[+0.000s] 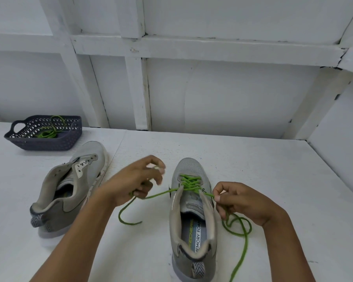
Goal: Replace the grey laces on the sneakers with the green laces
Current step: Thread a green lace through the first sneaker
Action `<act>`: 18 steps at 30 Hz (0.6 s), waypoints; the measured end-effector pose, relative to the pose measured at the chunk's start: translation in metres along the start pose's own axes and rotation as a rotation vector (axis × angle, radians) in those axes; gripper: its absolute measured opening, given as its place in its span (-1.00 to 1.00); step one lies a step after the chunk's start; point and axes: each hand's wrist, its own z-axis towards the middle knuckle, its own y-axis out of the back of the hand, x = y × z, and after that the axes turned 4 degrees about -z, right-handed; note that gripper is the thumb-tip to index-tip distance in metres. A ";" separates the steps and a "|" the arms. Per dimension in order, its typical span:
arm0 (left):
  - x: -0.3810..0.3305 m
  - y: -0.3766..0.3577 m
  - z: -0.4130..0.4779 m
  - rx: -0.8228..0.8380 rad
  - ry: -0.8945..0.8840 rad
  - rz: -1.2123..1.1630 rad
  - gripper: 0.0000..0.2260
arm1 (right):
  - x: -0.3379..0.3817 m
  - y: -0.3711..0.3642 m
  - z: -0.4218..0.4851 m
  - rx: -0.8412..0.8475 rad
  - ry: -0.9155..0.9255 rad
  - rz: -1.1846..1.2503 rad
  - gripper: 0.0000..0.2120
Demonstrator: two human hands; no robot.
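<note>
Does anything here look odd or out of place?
Only the unlaced sneaker on the left: it lies tipped on its side, while the other sneaker stands upright, half threaded with the green lace.

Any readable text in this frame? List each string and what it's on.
"SKECHERS": yellow-green print on the insole of the laced sneaker.
"MEMORY FOA": dark print on the same insole; the end of the text is hidden under the tongue.
Tongue label on the laced sneaker: blurred, unreadable.
Marks on the tongue of the unlaced sneaker: too small to read.
Basket: no text seen.
</note>
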 end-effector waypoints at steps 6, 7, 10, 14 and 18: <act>0.006 -0.015 0.000 0.213 -0.052 0.396 -0.90 | 0.002 -0.008 0.009 -0.075 0.044 -0.078 -0.90; 0.004 -0.016 0.001 0.192 -0.061 0.423 -0.90 | 0.003 -0.009 0.010 -0.073 0.054 -0.080 -0.91; 0.003 -0.015 0.001 0.136 -0.047 0.501 -0.87 | 0.006 -0.009 0.009 -0.090 0.061 -0.136 -0.92; 0.004 -0.012 0.000 0.095 -0.123 0.515 -0.95 | 0.017 -0.009 0.011 -0.307 0.154 -0.197 -0.97; 0.005 -0.016 0.001 0.090 -0.185 0.647 -0.90 | 0.040 -0.019 0.017 -0.231 0.139 -0.418 -0.92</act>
